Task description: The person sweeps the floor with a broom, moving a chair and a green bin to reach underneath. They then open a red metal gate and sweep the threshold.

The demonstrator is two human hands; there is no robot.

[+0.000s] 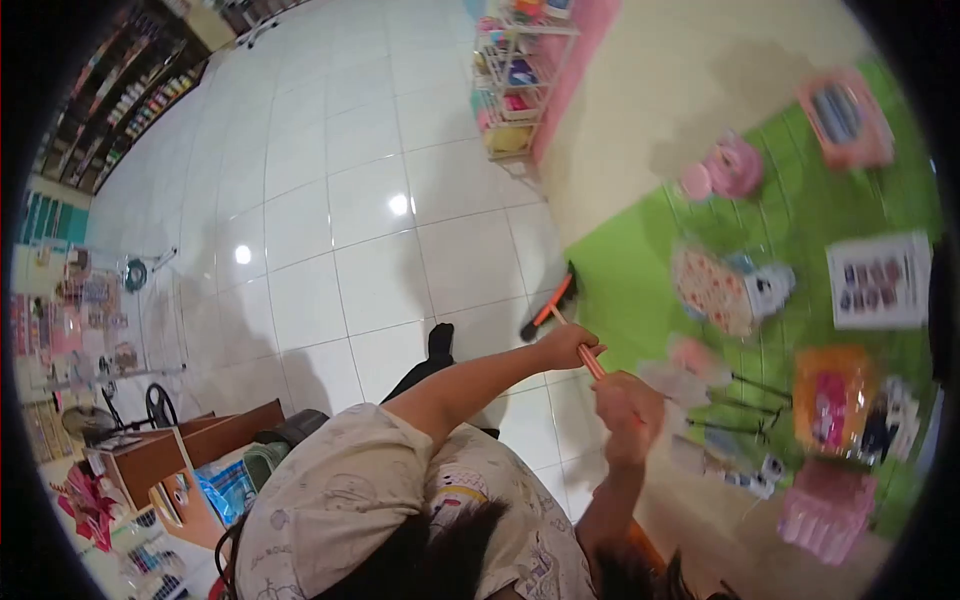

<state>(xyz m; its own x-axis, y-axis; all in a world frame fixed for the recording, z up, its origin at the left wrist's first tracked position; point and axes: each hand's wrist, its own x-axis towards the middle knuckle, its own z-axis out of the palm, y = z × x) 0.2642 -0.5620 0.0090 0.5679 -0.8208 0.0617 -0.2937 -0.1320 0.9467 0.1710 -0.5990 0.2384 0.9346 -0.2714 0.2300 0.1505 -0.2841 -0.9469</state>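
An orange-pink broom handle [591, 362] runs between my two hands, in front of my body. My left hand [563, 347] is closed around it on the side nearer the broom head. Farther up the stick, my right hand [630, 398] is wrapped round it, a little blurred. The broom head [550, 303], orange with dark bristles, touches the white tiled floor close to the foot of the green wall. My foot in black [440, 342] shows on the floor to the left of the broom.
Pink, orange and clear items hang on the green wall panel [620, 265] at right. A white rack [515, 85] of goods stands at the top. Wooden furniture [150, 460] and a fan [88, 424] are at lower left, dark shelves [125, 90] at upper left.
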